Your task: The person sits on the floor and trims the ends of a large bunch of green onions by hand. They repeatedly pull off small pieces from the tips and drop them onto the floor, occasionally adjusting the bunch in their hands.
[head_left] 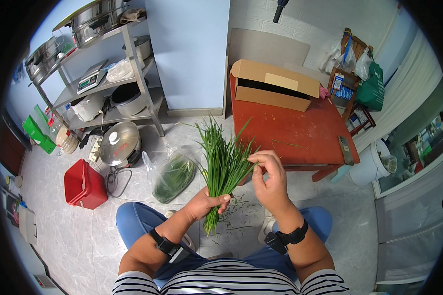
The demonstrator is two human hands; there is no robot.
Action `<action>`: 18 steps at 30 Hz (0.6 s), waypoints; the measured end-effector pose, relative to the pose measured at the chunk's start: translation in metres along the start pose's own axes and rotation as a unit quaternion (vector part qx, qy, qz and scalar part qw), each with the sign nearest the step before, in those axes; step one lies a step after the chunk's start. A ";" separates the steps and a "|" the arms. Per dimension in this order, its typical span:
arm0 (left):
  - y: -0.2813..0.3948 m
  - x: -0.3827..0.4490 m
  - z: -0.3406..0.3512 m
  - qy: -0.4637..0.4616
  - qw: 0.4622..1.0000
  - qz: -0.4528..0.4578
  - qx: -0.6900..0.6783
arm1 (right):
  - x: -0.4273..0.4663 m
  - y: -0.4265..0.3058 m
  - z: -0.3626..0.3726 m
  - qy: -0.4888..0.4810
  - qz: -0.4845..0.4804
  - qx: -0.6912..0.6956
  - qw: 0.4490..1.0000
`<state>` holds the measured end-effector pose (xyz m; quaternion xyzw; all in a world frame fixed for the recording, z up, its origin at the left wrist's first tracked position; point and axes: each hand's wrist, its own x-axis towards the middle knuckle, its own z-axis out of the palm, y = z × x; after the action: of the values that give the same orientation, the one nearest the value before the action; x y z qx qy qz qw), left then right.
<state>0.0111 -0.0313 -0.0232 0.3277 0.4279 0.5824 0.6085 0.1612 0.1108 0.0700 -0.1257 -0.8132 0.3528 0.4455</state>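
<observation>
My left hand (208, 203) is closed around the lower part of a bunch of long green leaves, seemingly Chinese chives (221, 162), their tips pointing away from me. At the right edge of the bunch is my right hand (269, 177), its thumb and forefinger brought close at a leaf tip; whether they pinch it I cannot tell. Green trimmings (240, 217) lie scattered on the floor below, between my shoes. A clear plastic bag (173, 177) with more greens in it rests on the floor to the left of the bunch.
At the right stands a red table (291, 129) bearing an open cardboard box (273, 97) and a phone (345, 149). To the left are a red bin (85, 186), a lidded electric pan (120, 143) with its cord, and a metal shelf (107, 88) of pots. A white bucket (365, 173) stands beyond the table.
</observation>
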 end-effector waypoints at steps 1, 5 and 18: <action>0.000 0.001 0.001 0.003 1.000 -0.004 0.000 | -0.002 0.000 -0.001 -0.025 0.023 0.009 0.999; 0.003 0.000 0.006 0.007 1.000 -0.022 -0.014 | -0.004 0.004 -0.001 -0.031 0.076 -0.014 0.997; 0.004 -0.002 0.004 -0.018 0.999 -0.007 -0.035 | 0.001 0.013 -0.014 -0.086 0.181 -0.020 0.980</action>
<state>0.0132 -0.0319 -0.0173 0.3132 0.3985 0.5866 0.6317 0.1708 0.1278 0.0668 -0.2482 -0.8192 0.4210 0.3000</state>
